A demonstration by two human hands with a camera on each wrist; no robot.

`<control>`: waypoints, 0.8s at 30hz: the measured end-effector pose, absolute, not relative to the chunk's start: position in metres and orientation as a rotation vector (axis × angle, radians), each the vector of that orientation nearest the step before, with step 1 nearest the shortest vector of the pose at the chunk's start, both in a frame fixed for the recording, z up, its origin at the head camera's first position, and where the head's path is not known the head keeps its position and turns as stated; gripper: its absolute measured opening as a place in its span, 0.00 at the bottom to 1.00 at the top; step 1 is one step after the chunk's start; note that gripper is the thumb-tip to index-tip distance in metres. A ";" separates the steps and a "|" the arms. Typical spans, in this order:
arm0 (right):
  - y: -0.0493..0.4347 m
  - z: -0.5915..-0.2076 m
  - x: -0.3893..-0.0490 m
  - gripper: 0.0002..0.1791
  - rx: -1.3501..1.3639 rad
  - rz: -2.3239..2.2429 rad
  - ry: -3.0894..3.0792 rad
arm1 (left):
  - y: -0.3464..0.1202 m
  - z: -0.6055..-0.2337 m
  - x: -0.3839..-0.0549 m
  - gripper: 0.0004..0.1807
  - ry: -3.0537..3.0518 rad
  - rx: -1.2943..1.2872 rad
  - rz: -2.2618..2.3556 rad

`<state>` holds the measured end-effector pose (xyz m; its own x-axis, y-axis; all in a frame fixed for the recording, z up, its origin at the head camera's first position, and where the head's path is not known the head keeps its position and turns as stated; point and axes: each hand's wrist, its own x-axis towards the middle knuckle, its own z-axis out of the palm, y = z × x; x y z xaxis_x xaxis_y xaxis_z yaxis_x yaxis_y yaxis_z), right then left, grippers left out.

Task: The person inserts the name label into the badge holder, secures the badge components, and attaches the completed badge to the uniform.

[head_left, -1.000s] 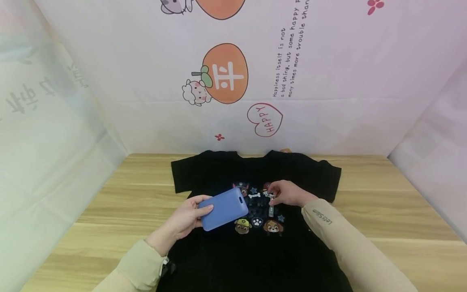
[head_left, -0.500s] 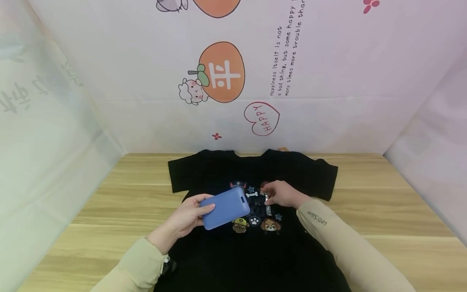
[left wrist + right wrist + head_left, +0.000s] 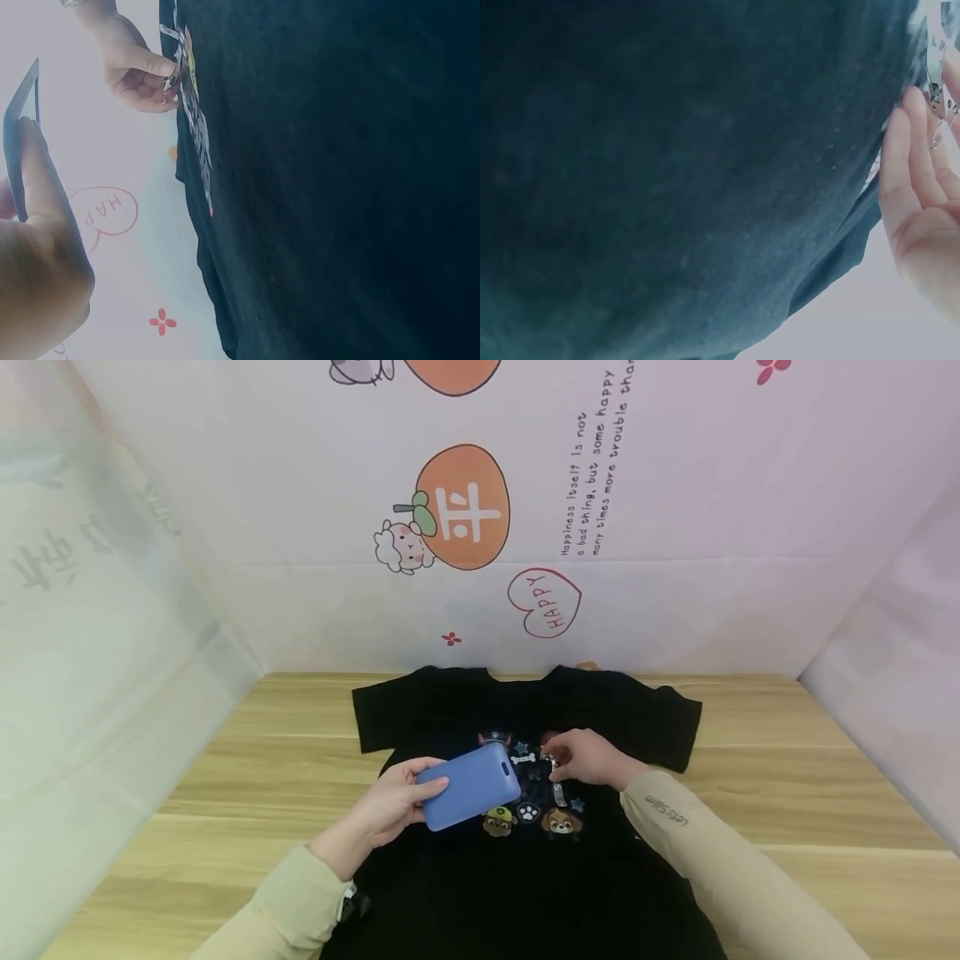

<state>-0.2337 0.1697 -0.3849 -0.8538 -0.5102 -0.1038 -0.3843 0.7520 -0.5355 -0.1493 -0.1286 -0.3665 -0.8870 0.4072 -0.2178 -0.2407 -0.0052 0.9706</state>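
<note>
My left hand (image 3: 393, 803) grips a blue card holder (image 3: 474, 787) by its left end, thumb on top; a small slot shows at its far right end. To the right, my right hand (image 3: 590, 758) pinches a small shiny silver metal clip (image 3: 935, 82) between thumb and fingers. A short grey strap end (image 3: 558, 793) hangs below these fingers. The clip's exact form is partly hidden by the fingers. Both hands are over the printed chest of a black T-shirt (image 3: 517, 893), with the holder and clip apart. In the left wrist view the card holder (image 3: 22, 112) is seen edge-on.
The T-shirt lies spread on a wooden table (image 3: 247, 777), covering its middle. A printed white cloth (image 3: 675, 527) stands behind the table and on both sides. A small dark object (image 3: 354, 903) shows beside the left sleeve cuff.
The card holder and left hand have shifted slightly right, toward the right hand. The right hand keeps its place and its pinch on the clip, which has turned a little. The head view sways slightly.
</note>
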 end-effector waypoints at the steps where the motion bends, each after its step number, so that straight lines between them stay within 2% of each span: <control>1: 0.171 -0.385 -0.233 0.17 -0.697 -0.776 2.698 | -0.127 -0.366 -0.149 0.21 1.831 0.174 1.945; 24: 0.188 -0.378 -0.216 0.24 -0.252 -1.677 2.196 | -0.094 -0.364 -0.152 0.21 1.770 0.246 1.965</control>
